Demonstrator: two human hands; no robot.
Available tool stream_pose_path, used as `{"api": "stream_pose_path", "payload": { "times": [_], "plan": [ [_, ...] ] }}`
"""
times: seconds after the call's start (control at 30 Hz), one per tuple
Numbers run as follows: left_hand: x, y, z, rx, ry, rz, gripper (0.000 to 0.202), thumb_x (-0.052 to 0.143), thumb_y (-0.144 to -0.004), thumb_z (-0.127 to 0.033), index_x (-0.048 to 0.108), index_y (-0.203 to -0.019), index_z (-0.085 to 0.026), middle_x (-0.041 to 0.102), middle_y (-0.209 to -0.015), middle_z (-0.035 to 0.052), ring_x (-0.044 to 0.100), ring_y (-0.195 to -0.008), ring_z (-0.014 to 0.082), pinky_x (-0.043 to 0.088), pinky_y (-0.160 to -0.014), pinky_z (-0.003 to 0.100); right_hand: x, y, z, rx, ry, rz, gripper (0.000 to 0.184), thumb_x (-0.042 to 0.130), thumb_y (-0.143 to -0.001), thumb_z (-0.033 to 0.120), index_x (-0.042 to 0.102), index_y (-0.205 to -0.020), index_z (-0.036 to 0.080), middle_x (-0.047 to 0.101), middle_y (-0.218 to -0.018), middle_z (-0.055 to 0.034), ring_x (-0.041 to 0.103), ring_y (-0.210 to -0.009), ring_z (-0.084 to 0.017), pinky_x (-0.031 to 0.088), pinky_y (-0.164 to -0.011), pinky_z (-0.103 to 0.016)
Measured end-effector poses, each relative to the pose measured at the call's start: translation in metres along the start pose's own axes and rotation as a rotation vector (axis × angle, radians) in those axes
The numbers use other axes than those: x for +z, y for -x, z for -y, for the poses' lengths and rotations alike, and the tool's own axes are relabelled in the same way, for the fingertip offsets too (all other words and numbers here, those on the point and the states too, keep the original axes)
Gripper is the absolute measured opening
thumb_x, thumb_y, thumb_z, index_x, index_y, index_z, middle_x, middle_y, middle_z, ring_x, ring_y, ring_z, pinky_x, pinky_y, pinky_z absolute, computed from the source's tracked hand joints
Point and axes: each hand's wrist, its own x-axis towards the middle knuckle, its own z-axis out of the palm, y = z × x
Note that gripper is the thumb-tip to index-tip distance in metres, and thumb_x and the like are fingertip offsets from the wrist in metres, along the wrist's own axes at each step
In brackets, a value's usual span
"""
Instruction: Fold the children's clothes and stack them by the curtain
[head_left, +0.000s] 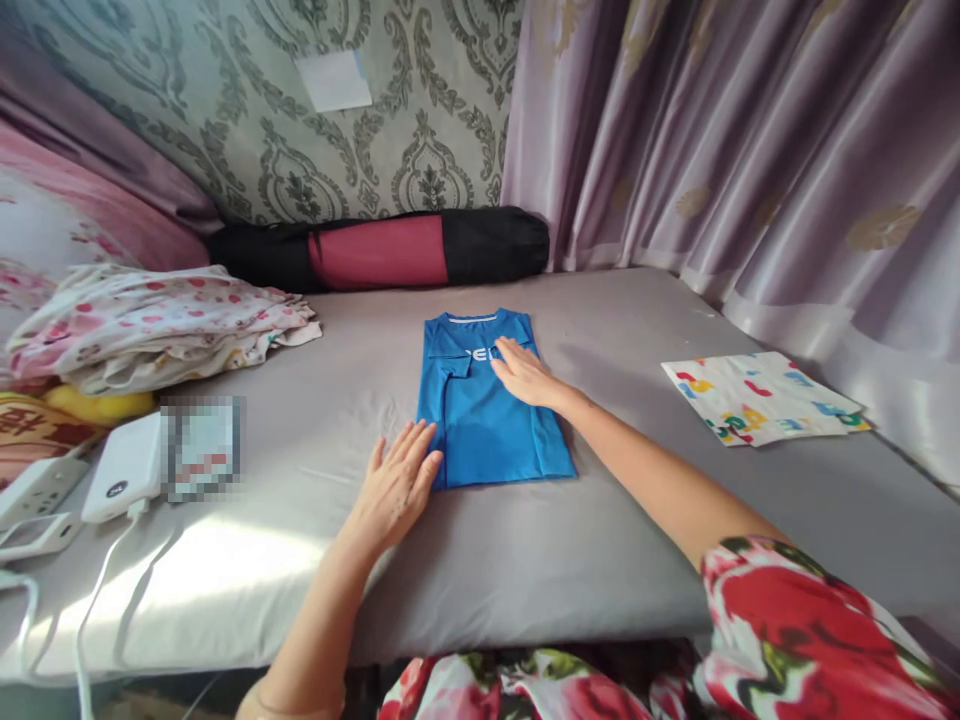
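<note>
A blue T-shirt [491, 430] lies flat on the grey sheet, its collar at the far end and both sides folded in over white lettering on the chest. My right hand [523, 374] rests flat on the shirt's upper right part, over the folded sleeve, and covers some of the letters. At the shirt's lower left edge is my left hand [400, 480], palm down with fingers stretched out, the fingertips touching the cloth. Neither hand grips anything.
Folded white cloth with colourful prints [757, 398] lies at the right. A black and red roll bag [379, 250] lines the wall. At left are a heap of patterned cloth [157, 325], a white power bank [124, 465] with a cable, and a power strip [41, 490].
</note>
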Motion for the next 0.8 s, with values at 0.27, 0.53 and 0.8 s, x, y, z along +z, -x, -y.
{"api": "stream_pose_path", "payload": {
  "times": [0.27,0.53,0.8],
  "plan": [
    [-0.002,-0.025,0.019,-0.083,-0.014,-0.029,0.050,0.027,-0.100,-0.041,0.042,-0.143,-0.019,0.044,-0.149,0.0113,0.032,-0.142,0.0257,0.025,-0.115,0.053,-0.005,0.067,-0.050,0.080,0.251,-0.032,0.063,0.018,-0.099,0.043,0.022,-0.153,0.012,0.018,-0.160,-0.0113,0.011,-0.148,-0.023,0.010,-0.120,-0.047],
    [0.014,-0.046,-0.004,0.025,-0.111,0.194,0.057,0.027,-0.100,-0.047,0.035,-0.148,-0.018,0.027,-0.158,0.0116,0.019,-0.147,0.0265,0.019,-0.118,0.052,0.014,0.076,-0.032,-0.055,0.411,-0.009,0.063,0.019,-0.100,0.042,0.028,-0.151,0.006,0.023,-0.158,-0.0150,0.017,-0.147,-0.026,0.014,-0.119,-0.049],
    [-0.003,-0.010,-0.014,0.258,-0.047,0.110,0.055,0.031,-0.099,-0.051,0.052,-0.135,-0.017,0.049,-0.145,0.0143,0.045,-0.135,0.0259,0.036,-0.112,0.047,0.003,0.130,-0.009,-0.175,0.288,0.100,0.064,0.025,-0.100,0.048,0.035,-0.148,0.006,0.026,-0.156,-0.0172,0.021,-0.145,-0.027,0.023,-0.119,-0.045]
  ]
}}
